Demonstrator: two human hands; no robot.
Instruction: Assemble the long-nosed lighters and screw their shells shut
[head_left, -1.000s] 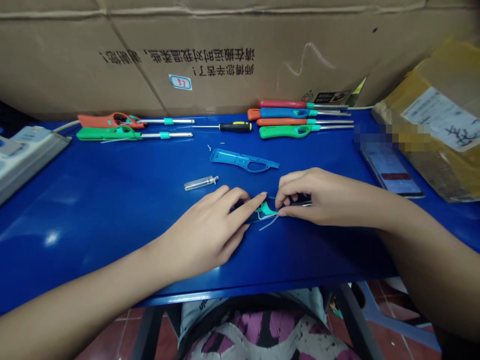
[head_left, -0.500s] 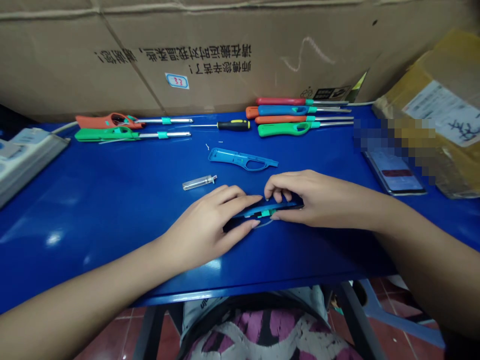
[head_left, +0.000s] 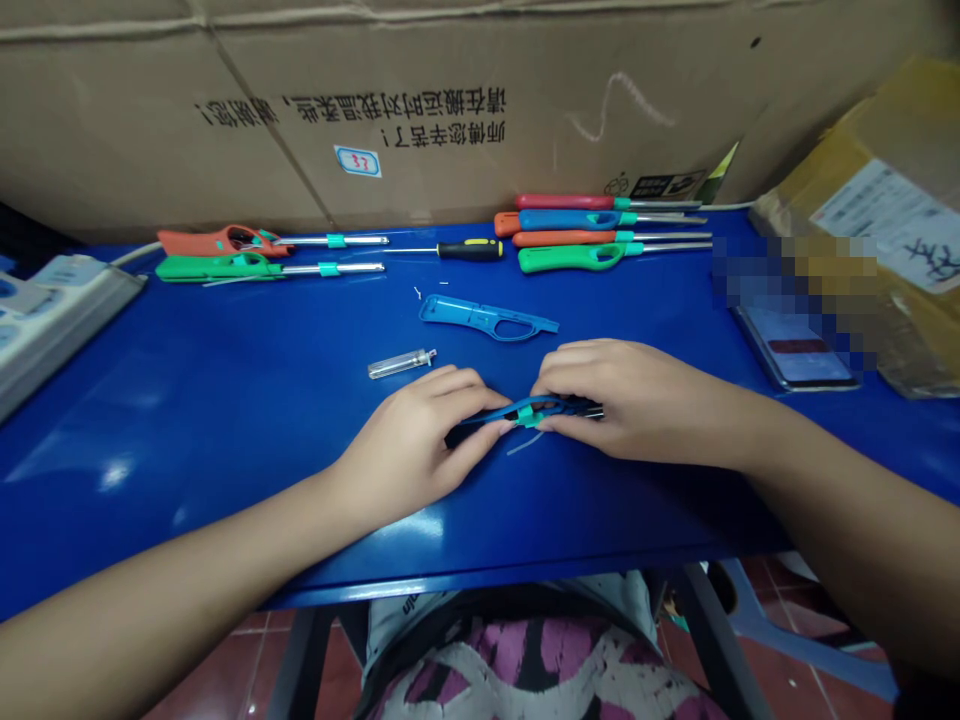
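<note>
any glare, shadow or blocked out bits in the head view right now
Head view: a bright glare spot at left on the glossy blue table; a darker, shadowed stretch below the right hand; pixelation hiding the upper part of the phone and some of the package.

Blue casing half tipped up since; left fingers, right fingers now pinched closer around it.
</note>
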